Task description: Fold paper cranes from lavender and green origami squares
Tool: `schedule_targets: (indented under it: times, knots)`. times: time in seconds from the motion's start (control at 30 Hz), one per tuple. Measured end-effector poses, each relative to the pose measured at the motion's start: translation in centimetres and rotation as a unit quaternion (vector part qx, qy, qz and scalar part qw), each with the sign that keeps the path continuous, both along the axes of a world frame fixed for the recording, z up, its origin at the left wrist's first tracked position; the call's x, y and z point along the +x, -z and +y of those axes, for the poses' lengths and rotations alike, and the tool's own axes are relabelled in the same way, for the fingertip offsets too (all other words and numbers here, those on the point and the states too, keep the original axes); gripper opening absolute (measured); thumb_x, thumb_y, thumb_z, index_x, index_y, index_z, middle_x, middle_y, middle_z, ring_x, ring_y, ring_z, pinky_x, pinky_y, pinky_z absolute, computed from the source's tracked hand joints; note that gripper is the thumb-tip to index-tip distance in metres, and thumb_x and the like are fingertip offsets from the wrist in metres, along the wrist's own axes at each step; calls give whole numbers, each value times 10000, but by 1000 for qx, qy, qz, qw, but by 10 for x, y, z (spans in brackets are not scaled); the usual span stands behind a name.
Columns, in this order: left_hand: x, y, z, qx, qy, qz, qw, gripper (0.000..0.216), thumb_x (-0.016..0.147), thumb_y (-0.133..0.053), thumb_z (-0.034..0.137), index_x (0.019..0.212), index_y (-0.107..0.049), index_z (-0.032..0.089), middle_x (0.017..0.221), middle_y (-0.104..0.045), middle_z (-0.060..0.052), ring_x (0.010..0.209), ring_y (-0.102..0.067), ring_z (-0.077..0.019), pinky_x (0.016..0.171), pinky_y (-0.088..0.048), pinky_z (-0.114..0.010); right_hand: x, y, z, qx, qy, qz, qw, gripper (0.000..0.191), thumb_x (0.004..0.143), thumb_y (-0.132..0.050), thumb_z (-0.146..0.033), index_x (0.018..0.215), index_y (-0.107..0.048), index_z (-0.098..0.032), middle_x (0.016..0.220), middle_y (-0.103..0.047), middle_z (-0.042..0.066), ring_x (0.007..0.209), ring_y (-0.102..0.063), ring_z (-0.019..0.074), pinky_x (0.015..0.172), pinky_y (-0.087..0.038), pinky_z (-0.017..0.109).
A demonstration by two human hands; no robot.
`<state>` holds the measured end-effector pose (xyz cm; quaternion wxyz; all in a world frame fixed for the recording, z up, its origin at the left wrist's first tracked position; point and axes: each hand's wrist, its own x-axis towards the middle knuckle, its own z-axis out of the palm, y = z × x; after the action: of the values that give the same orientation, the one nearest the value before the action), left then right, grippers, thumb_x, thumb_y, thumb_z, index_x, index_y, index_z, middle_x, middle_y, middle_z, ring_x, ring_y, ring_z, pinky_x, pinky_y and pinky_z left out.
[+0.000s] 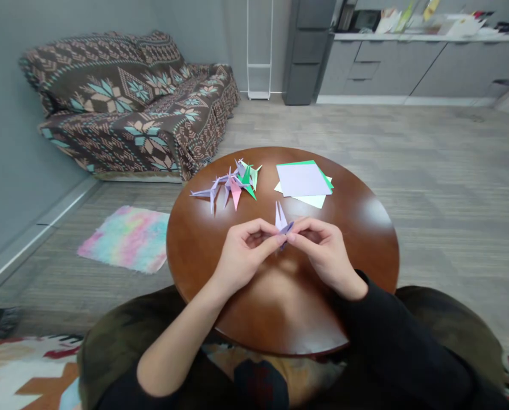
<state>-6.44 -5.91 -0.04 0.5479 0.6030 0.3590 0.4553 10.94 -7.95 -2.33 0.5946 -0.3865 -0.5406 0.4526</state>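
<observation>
A partly folded purple origami piece (pixel 280 217) is held above the middle of the round wooden table (pixel 275 319). Two narrow points stick up from it, away from me. My left hand (pixel 248 247) pinches its left side between thumb and fingers. On the other side, my right hand (pixel 320 247) pinches the paper the same way, and the two thumbs nearly meet. The fingers cover much of the lower folds. Beyond my left hand lies a cluster of folded paper cranes (pixel 233 182) in purple, pink, green and pale green.
Square paper sheets (pixel 304 180) in purple, green and white are stacked at the table's far right. A sofa (pixel 139 108) with a patterned cover stands at the far left, near a fluffy pastel rug (pixel 128 239). Grey kitchen cabinets (pixel 408 68) line the back wall.
</observation>
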Motion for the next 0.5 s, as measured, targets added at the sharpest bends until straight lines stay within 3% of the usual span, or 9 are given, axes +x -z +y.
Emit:
schedule_targets:
  times: [0.3, 0.5]
  knots:
    - [2, 4, 1, 15, -16, -13, 1000, 236, 790, -821, 339, 816, -653, 175, 743, -679, -1, 706, -652, -143, 721, -529, -266, -4, -2, 0, -26, 4, 51, 998, 293, 769, -855, -298, 874, -592, -223, 776, -655, -26, 706, -611, 131, 667, -527, 261]
    - [6, 4, -2, 9, -25, -26, 999, 244, 845, -754, 239, 961, -541, 210, 686, -645, 42, 659, -618, -121, 697, -479, -241, -10, 0, -3, -14, 34, 46, 998, 276, 797, -831, -301, 882, -580, -224, 783, -635, -25, 699, -597, 125, 658, -520, 252]
